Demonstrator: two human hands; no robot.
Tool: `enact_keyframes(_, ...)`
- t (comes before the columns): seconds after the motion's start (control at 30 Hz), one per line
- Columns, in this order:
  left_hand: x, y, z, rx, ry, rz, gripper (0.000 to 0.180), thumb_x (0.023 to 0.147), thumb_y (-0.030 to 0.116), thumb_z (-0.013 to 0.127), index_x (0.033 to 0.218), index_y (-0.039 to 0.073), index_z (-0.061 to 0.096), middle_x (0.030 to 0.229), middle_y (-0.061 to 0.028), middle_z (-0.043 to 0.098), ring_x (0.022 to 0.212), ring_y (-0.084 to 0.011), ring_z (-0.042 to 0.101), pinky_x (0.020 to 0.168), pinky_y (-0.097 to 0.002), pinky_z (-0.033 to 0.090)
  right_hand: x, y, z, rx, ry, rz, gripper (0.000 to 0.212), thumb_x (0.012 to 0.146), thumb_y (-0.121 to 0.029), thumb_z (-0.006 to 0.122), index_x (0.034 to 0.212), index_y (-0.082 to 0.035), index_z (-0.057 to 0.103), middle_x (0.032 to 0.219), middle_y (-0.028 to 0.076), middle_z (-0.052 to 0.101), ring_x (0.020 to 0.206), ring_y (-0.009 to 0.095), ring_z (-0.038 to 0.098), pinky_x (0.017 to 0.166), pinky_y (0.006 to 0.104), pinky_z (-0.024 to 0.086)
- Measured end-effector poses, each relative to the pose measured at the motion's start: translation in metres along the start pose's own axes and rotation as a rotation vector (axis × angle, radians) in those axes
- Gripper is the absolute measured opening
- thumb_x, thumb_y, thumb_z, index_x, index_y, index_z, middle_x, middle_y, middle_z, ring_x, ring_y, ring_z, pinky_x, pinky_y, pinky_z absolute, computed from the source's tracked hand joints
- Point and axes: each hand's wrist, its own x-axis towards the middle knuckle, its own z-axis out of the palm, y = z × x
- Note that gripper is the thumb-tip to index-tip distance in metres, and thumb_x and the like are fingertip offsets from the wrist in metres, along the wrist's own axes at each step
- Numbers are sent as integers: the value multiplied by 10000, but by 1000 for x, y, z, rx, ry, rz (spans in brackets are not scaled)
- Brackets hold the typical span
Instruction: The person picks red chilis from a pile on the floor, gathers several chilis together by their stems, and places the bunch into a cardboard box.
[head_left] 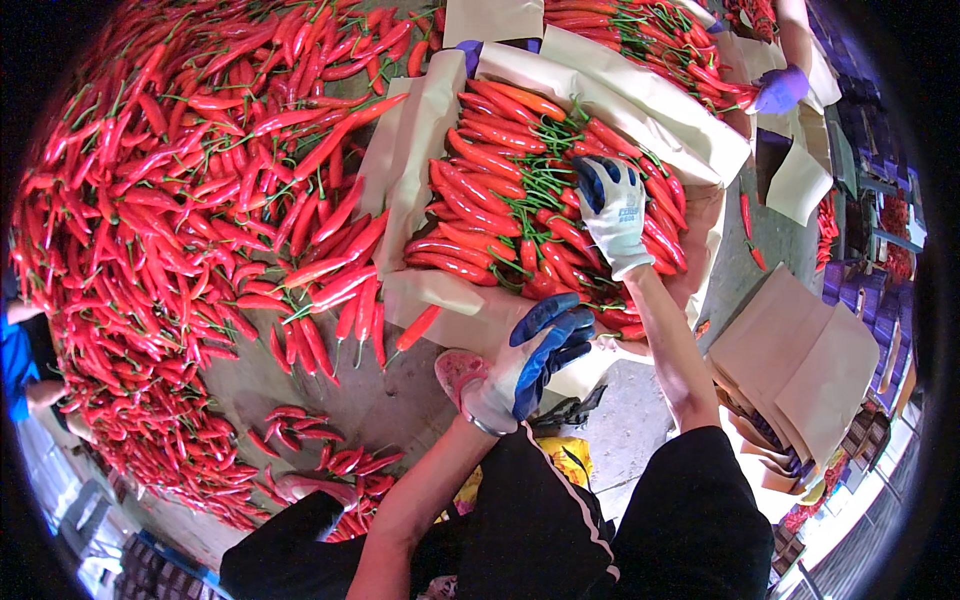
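Observation:
Red chili peppers lie in rows, green stems toward the middle, in a box lined with cream paper. Over the right half of these peppers is my right hand, in a white glove with a blue palm. Its fingers are bent down beside the stems, and whatever they grip is hidden. My left hand, gloved the same way, hovers by the box's near edge. Its fingers are loosely curled and apart from the thumb, with nothing visible in them.
A large heap of loose chili peppers spreads over the floor at left. Folded cream paper sheets stand at right. Another pepper-filled box is beyond mine, with a co-worker's purple-gloved hand beside it. A pink shoe shows near my left hand.

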Motion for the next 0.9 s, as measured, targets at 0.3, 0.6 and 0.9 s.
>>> enact_keyframes(0.3,-20,8,-8,-6,-36,30,458,957,243,488,1362,57,387,1246,-121,560,1108,-227,570,991,-371,430,8,-8,-15,45,94,184,285,738,-194,697,1014,-138,660,1003,123,612,945,330,552,857,434,440)
enact_keyframes(0.6,-30,11,-17,-17,-7,58,455,954,229,497,1360,52,392,1235,-127,563,1099,-226,573,979,-369,437,-5,-7,6,86,63,106,373,711,-180,726,1066,-120,627,1068,131,577,1009,348,516,883,460,417)
enact_keyframes(0.9,-74,26,-34,-9,12,193,483,947,215,486,1369,10,369,1253,-176,543,1141,-275,548,1003,-410,420,-13,34,-9,1119,193,507,257,889,23,529,1137,66,581,1084,92,645,966,154,616,920,266,461)
